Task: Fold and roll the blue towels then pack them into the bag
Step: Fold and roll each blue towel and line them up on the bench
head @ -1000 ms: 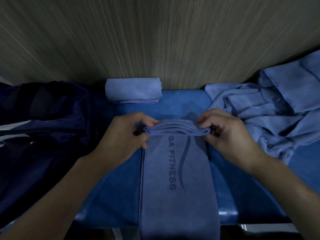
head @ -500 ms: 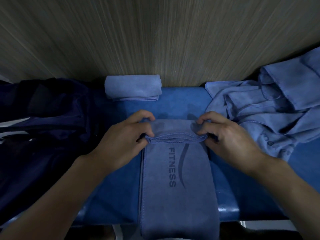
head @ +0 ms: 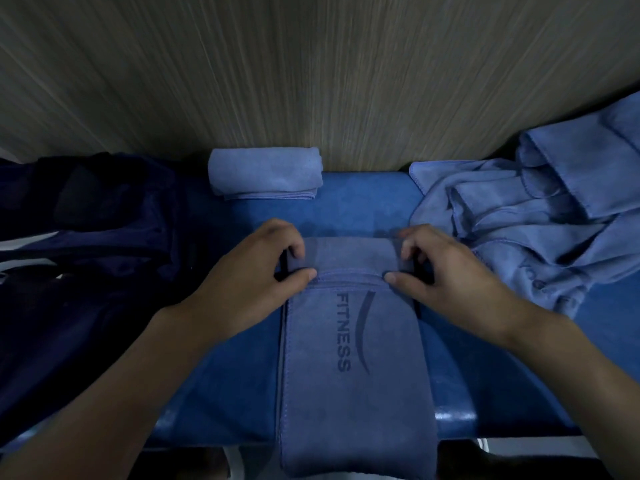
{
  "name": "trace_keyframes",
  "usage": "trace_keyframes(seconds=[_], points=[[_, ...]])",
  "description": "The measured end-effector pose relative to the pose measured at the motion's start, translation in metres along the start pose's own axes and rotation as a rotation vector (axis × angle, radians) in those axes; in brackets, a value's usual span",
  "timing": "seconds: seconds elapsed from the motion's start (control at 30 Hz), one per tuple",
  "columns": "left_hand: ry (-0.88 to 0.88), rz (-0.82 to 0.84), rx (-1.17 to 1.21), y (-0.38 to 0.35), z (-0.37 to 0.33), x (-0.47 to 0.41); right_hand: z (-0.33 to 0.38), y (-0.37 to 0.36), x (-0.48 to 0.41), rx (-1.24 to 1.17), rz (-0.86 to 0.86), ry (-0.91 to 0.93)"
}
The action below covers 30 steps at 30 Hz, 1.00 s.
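The folded towel (head: 353, 393) lies lengthwise on the counter (head: 360, 209); the left hand (head: 249, 282) and right hand (head: 450, 282) pinch its rolled far end. It looks soft and light, so it is best gripped at both roll ends.

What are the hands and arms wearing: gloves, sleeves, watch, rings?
Nothing visible. The left hand and right hand are bare, no gloves, no rings seen. The left forearm and right forearm are bare to the frame edge: no sleeves, watch or wristband in view.
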State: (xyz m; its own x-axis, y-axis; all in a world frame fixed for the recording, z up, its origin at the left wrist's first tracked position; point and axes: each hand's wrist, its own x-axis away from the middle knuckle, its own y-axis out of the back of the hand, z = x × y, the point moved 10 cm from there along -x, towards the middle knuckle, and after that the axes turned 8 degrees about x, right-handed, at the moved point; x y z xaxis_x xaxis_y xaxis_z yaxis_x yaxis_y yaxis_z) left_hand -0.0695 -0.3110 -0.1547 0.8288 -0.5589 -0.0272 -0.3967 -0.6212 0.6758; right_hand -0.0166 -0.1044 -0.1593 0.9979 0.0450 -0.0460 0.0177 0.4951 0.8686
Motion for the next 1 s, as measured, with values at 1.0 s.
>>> trace_keyframes(seconds=[1.0], points=[[-0.185, -0.016, 0.153, 0.005, -0.034, 0.005, 0.032, 0.016, 0.018, 0.125, -0.060, 0.165]])
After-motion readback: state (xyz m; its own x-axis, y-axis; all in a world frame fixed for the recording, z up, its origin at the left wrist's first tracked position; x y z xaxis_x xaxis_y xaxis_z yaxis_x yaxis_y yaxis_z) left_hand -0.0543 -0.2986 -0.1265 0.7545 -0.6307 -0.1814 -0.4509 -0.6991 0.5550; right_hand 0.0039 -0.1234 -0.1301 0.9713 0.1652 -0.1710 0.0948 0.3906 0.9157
